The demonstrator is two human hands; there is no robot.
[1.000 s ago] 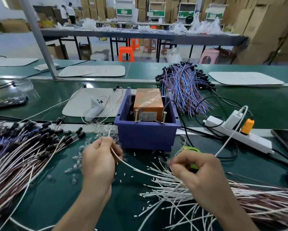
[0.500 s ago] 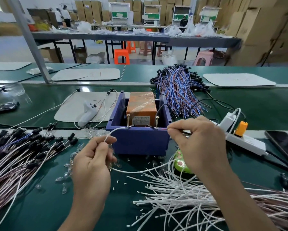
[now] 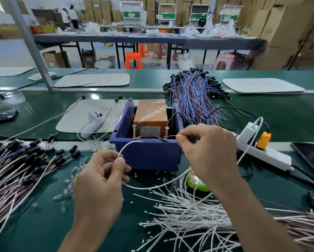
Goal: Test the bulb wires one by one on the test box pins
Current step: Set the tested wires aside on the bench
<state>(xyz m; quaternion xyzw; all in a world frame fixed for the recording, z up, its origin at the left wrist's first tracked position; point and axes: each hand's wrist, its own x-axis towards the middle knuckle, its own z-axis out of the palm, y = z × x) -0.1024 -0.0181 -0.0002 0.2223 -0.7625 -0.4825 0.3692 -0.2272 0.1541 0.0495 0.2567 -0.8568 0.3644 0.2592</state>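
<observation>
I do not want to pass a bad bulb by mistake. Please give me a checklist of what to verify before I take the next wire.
1. Grip of the left hand on the white wire: pinched by thumb and finger, ok.
2. Grip of the right hand on the reddish wire end: pinched, ok.
3. Reddish wire end at the right pin: it reaches the pin, ok.
4. White wire tip at the left pin: it lies near the pin's foot; contact, cannot tell.
5. Light as test result: nothing of it shows, cannot tell.
</observation>
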